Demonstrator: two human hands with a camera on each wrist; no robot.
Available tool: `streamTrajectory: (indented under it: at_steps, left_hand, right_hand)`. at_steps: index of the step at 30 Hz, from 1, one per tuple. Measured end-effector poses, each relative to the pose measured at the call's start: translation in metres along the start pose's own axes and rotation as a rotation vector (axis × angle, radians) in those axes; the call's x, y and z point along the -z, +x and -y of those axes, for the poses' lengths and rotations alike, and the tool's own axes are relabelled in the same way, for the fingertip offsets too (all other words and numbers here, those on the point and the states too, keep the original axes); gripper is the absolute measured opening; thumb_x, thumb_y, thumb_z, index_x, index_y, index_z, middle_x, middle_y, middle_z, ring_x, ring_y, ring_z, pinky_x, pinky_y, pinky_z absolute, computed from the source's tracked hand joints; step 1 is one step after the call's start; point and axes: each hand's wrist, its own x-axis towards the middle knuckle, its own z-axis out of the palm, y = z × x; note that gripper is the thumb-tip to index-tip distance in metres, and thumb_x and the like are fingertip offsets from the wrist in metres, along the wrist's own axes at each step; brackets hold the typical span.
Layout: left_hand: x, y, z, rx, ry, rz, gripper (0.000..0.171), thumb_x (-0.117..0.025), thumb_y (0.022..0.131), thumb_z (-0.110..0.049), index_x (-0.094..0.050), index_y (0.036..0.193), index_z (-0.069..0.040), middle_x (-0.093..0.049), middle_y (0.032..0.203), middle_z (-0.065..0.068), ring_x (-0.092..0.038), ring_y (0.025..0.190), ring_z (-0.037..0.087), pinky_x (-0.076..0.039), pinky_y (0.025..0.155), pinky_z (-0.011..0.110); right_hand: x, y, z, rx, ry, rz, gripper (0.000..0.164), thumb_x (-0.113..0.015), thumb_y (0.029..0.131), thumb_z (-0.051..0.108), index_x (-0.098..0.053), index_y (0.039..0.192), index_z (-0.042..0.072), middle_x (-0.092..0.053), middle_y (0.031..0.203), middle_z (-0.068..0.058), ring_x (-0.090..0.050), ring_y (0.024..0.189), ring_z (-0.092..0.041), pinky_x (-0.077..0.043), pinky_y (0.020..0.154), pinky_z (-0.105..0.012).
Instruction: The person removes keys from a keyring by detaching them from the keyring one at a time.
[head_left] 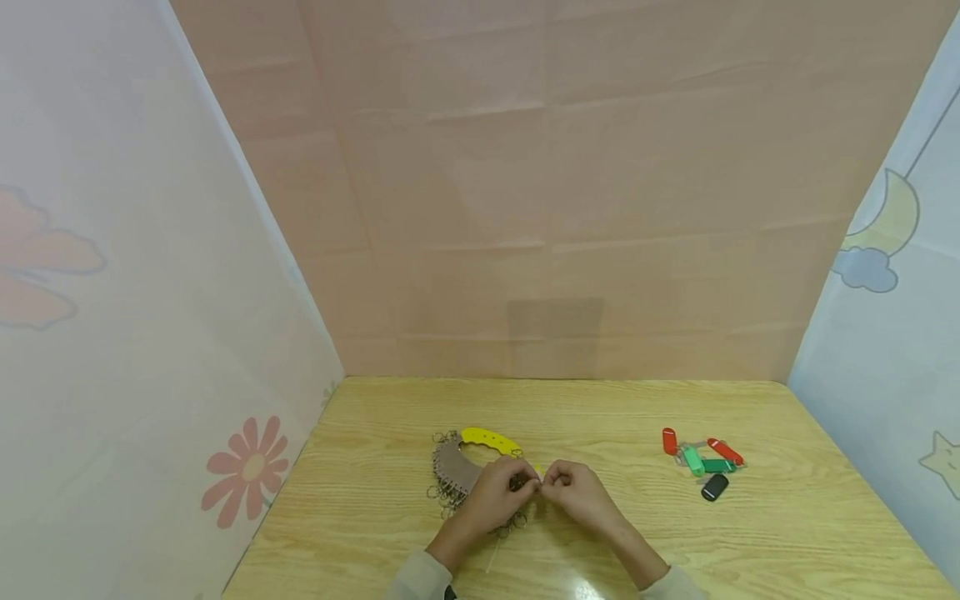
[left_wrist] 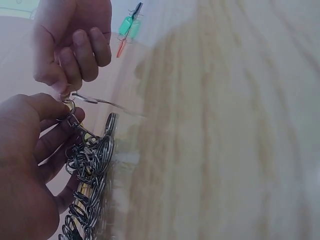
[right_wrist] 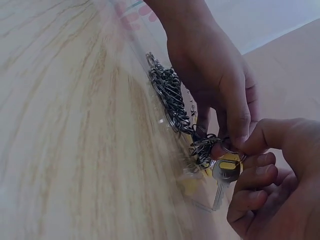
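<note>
A ring-shaped key holder with a yellow handle (head_left: pixel 491 439) and a brown-grey band (head_left: pixel 453 465) lies on the table, metal rings and clips (right_wrist: pixel 170 97) crowded along its edge. My left hand (head_left: pixel 491 493) is over its right side and pinches one small metal ring (left_wrist: pixel 70 105) between thumb and finger. Fingertip to fingertip with it, my right hand (head_left: pixel 583 493) pinches the split ring (right_wrist: pixel 231 146) of a key (right_wrist: pixel 220 187). Something yellow shows by that key, probably its tag. The fingers partly hide where the two rings meet.
To the right on the wooden table (head_left: pixel 787 542) lies a loose group of keys with red tags (head_left: pixel 724 452), green tags (head_left: pixel 693 460) and a black tag (head_left: pixel 715 487). Cloth walls (head_left: pixel 480 208) stand behind and at both sides.
</note>
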Motion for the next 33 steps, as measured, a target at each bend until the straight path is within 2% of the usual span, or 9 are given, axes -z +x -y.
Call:
streamTrajectory:
  at_steps: [4,9,14,22,26,33]
  left_hand:
    - [-0.001,0.001,0.001,-0.012,0.012,-0.010,0.010,-0.069,0.106,-0.026,-0.077,0.102,-0.022,-0.071,0.096,-0.010,-0.053,0.085,-0.003,-0.048,0.078,0.021]
    - [-0.001,0.002,0.002,-0.025,0.017,-0.015,0.010,-0.069,0.106,-0.023,-0.077,0.101,-0.020,-0.071,0.095,-0.009,-0.053,0.084,-0.002,-0.048,0.077,0.021]
    - [0.000,0.002,0.000,0.000,0.000,-0.011,0.010,-0.069,0.106,-0.022,-0.077,0.102,-0.018,-0.070,0.094,-0.009,-0.052,0.083,-0.001,-0.046,0.077,0.021]
    - [0.000,0.001,-0.001,0.015,-0.004,0.001,0.009,-0.069,0.106,-0.024,-0.076,0.102,-0.023,-0.069,0.097,-0.011,-0.052,0.086,-0.001,-0.047,0.079,0.022]
    - [0.000,0.000,0.001,-0.008,0.005,-0.004,0.010,-0.068,0.106,-0.024,-0.077,0.103,-0.022,-0.070,0.101,-0.011,-0.055,0.092,-0.001,-0.049,0.085,0.023]
    - [-0.001,-0.002,0.003,-0.093,0.023,-0.054,0.008,-0.070,0.105,-0.020,-0.078,0.102,-0.019,-0.069,0.104,-0.006,-0.054,0.100,0.004,-0.049,0.089,0.025]
  right_hand:
    - [0.002,-0.002,0.004,0.023,-0.006,0.006,0.011,-0.070,0.094,0.010,-0.068,0.094,-0.001,-0.052,0.074,0.002,-0.043,0.061,-0.004,-0.036,0.055,-0.018]
    - [0.005,-0.004,0.009,0.005,-0.015,-0.022,0.011,-0.068,0.095,0.009,-0.070,0.097,-0.002,-0.054,0.075,0.002,-0.044,0.062,-0.004,-0.038,0.056,-0.018]
    - [0.008,-0.005,0.014,0.005,-0.015,-0.057,0.010,-0.070,0.093,0.008,-0.070,0.097,0.000,-0.055,0.077,0.001,-0.045,0.065,-0.005,-0.038,0.058,-0.020]
    - [0.013,-0.007,0.016,-0.010,-0.013,-0.069,0.006,-0.070,0.094,0.009,-0.070,0.096,0.003,-0.058,0.077,0.002,-0.048,0.065,-0.005,-0.040,0.057,-0.020]
    - [0.015,-0.008,0.016,-0.001,-0.019,-0.072,0.008,-0.071,0.094,0.009,-0.070,0.097,0.002,-0.058,0.077,0.002,-0.048,0.065,-0.005,-0.040,0.057,-0.019]
    - [0.023,-0.010,0.016,0.020,-0.021,-0.066,0.010,-0.070,0.095,0.007,-0.070,0.099,-0.001,-0.062,0.078,-0.003,-0.048,0.064,-0.005,-0.039,0.056,-0.019]
